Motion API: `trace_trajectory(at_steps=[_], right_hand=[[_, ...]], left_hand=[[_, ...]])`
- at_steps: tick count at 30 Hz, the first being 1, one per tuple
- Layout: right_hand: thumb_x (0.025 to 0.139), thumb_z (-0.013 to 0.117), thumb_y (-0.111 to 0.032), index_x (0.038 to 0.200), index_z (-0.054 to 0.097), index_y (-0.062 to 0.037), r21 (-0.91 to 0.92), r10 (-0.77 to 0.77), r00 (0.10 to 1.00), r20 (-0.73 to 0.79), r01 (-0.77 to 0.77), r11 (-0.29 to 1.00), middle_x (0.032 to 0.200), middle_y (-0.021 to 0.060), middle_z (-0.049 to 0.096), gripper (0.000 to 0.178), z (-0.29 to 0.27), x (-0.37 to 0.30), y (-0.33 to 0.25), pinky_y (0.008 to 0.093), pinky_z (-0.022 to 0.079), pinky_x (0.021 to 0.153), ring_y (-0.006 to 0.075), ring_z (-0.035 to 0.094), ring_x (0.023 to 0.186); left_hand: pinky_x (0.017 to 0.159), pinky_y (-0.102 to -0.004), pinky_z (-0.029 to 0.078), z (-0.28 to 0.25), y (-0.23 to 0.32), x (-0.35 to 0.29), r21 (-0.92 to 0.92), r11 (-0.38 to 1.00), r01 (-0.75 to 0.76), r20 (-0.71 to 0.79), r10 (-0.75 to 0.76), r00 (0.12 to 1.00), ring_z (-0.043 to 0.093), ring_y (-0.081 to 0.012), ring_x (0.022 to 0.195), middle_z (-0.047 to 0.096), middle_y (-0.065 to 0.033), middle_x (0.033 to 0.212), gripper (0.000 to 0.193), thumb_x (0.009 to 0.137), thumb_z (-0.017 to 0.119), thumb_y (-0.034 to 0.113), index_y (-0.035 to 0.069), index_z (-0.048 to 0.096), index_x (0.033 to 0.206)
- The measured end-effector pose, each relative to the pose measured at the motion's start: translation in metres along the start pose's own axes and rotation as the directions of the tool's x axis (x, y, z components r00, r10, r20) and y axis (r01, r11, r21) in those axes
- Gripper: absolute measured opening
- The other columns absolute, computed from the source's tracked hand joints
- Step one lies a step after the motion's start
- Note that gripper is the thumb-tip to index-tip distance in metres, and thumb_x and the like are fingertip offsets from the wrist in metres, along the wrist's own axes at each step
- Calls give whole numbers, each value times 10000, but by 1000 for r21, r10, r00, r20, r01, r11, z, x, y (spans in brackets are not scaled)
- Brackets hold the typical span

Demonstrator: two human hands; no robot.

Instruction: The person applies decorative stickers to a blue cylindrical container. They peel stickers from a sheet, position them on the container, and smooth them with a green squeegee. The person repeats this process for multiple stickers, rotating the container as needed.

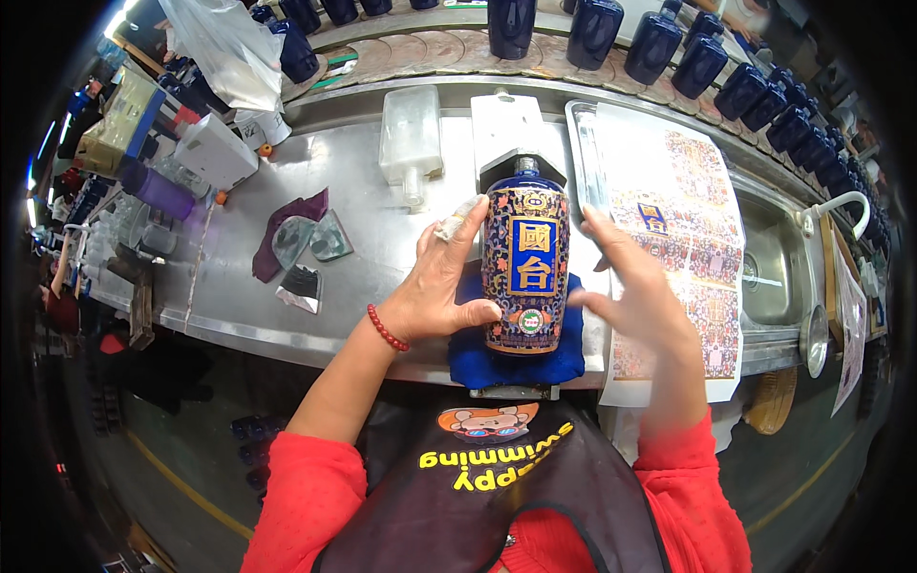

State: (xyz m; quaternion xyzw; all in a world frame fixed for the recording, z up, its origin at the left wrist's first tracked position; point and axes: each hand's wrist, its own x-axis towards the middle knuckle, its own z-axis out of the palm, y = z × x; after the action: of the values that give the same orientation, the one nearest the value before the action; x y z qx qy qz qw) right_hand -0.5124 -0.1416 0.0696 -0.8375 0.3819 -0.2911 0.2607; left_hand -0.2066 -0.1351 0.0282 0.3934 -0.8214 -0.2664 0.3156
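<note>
Bottle (525, 329): was dark blue, covered in colourful flowers, gold-edged blue panel (531, 256).
Left hand (430, 286): I touched its side; clamped, couldn't tell.
Right hand (642, 286): spread apart.

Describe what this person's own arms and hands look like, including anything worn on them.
Both arms wear red sleeves with a small raised-dot texture: the left sleeve and the right sleeve leave the forearms bare. At the left hand, a red beaded bracelet circles the wrist, and a whitish wrap covers part of one finger. The right hand shows no bracelet.
</note>
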Motion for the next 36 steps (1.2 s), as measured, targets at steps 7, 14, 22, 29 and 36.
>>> trace_trajectory(at_steps=[7,14,22,29,36], right_hand=[[875,745,-198,1005,608,-46,-210,-43,932,360,125,970,845,161,672,242,-38,101,-84,434,536,678,372,680,758],[874,732,-117,998,642,-23,-71,-249,933,260,275,959,823,157,673,179,-29,122,-20,390,543,673,343,677,761],[751,754,-206,935,667,-192,-287,-545,820,178,573,768,832,-12,525,204,-20,56,-106,414,471,756,179,602,812],[769,759,-74,1008,727,-106,-201,-382,871,-308,333,921,840,54,645,244,-8,55,-38,371,497,656,244,639,750],[707,792,-15,960,739,-86,213,-244,962,126,214,953,873,44,621,269,10,-52,-50,334,467,686,228,578,761]], left_hand=[[1209,-520,127,-3,6,-1,-28,998,57,53,-55,997,225,-413,1530,228,-246,1659,1219,817,613,780,47,93,1640],[1208,-570,102,1,13,-7,-80,995,64,2,-64,998,265,-415,1510,306,-282,1603,1219,830,582,801,9,105,1625],[1145,-689,90,22,53,-42,156,983,93,-117,-76,990,307,-445,1465,335,-275,1573,1211,770,787,570,-22,136,1602],[1145,-653,131,35,74,-34,408,906,117,-211,-31,977,442,-394,1360,502,-230,1447,1164,750,837,521,-45,231,1566],[1138,-673,113,40,60,-37,366,929,47,-249,50,967,412,-401,1386,499,-221,1478,1127,799,749,612,-14,253,1594]])
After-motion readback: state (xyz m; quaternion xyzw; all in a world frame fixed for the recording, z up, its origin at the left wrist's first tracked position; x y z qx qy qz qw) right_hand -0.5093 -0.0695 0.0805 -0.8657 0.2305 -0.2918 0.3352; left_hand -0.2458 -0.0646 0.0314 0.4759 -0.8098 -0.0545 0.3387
